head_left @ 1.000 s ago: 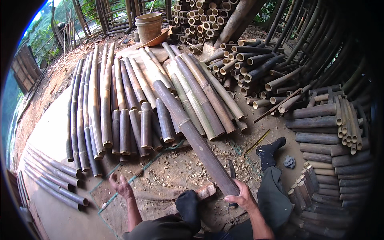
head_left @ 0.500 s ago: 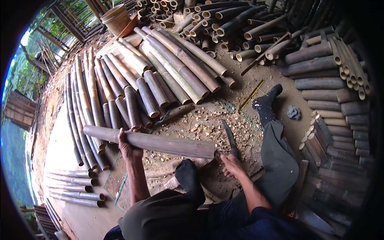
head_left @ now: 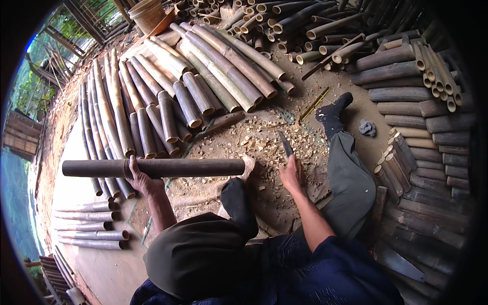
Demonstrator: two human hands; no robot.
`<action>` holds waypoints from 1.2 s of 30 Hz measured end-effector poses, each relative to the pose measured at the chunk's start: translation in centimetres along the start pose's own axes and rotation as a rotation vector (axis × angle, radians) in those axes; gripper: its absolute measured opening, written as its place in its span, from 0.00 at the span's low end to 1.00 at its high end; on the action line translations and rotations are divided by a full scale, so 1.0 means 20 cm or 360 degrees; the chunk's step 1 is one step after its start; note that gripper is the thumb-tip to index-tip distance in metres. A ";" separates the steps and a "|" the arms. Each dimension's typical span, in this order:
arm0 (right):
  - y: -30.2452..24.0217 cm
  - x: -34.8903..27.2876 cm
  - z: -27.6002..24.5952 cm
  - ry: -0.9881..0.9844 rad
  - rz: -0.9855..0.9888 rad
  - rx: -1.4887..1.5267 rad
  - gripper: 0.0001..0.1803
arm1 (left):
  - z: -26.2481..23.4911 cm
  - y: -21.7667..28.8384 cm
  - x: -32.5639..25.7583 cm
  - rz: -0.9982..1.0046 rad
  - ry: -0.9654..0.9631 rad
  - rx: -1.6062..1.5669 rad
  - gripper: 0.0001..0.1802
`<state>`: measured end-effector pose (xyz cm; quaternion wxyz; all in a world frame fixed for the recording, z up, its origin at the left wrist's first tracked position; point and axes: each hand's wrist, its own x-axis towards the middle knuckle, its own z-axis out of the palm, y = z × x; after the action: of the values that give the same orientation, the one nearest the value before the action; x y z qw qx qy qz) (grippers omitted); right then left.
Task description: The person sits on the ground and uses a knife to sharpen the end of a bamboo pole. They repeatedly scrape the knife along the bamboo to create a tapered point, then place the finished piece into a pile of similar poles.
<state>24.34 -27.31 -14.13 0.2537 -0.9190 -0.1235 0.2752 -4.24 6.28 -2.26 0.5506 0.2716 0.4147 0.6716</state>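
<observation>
A dark brown bamboo tube (head_left: 198, 168) lies level across my lap side, held up off the ground. My left hand (head_left: 144, 179) is wrapped round it, left of its middle, near a node. My right hand (head_left: 291, 175) is closed over the handle of a knife (head_left: 285, 144) whose dark, slightly curved blade points away from me over the wood chips. The fingers hide the handle. Below the tube's right end is my black-socked foot (head_left: 238, 206); the other socked foot (head_left: 334, 112) rests farther off to the right.
Long bamboo poles (head_left: 223, 66) lie in rows at the far left. Cut bamboo tubes (head_left: 401, 94) are stacked on the right, with more piled at the back. A saw blade (head_left: 399, 263) lies at lower right. Chips (head_left: 254, 134), a yellow strip (head_left: 314, 104) and a grey rag (head_left: 367, 128) litter the ground.
My left hand has shifted the bamboo tube leftward and levelled it. My right hand has moved up from beside the knife and closed on its handle.
</observation>
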 end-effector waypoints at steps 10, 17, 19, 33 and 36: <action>0.35 0.05 0.05 0.0117 -0.0175 -0.0117 0.29 | 0.11 -0.01 -0.08 -0.0118 -0.0008 0.0161 0.21; -0.14 -0.38 -0.05 -0.0153 -0.0719 0.0443 0.23 | 0.12 0.07 -0.09 -0.0089 -0.0002 0.0234 0.20; -0.20 -0.42 -0.02 -0.0208 -0.0768 0.0383 0.23 | 0.14 0.10 -0.09 -0.0076 -0.0014 0.0164 0.20; -0.24 -0.36 0.12 -0.0222 -0.0784 -0.0122 0.16 | 0.08 0.09 -0.09 -0.0069 -0.0145 0.0236 0.15; -0.33 -0.42 0.02 -0.0288 -0.0795 0.0030 0.16 | 0.06 0.10 -0.09 -0.0063 -0.0181 0.0274 0.14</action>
<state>16.71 -24.67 -7.08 0.3102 -0.8294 -0.3660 0.2861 -3.89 4.84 0.23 0.5609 0.3472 0.4442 0.6061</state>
